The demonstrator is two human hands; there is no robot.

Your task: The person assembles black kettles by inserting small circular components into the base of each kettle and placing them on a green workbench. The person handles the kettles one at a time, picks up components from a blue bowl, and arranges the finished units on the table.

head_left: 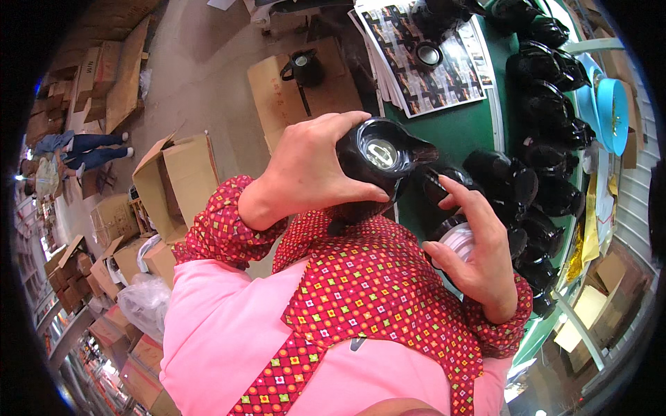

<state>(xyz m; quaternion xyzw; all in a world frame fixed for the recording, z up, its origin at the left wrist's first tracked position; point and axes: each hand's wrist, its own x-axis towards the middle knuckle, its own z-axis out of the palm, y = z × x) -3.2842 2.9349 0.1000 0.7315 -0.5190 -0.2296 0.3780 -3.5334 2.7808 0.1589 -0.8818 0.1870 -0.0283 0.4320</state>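
My left hand (302, 170) grips a glossy black jug-like kettle (357, 156) in front of my chest. Fingers and thumb wrap around its side. Its top faces up, showing a shiny metal interior, and the spout points right. To the right, my right hand (479, 249) hovers with thumb and index finger apart. Behind that thumb and finger lies a round silvery piece with a dark rim (458, 239); contact with it cannot be made out. Another black kettle (444, 184) stands just beyond the index fingertip, partly hidden.
Rows of black kettles (548, 111) crowd the green table (430, 145) at right. Printed sheets (416, 90) bear a round black lid (429, 54). A blue round container (612, 116) stands far right. Another kettle (305, 67) sits on a cardboard box (270, 90). Open cartons (184, 173) and a person (69, 156) are left.
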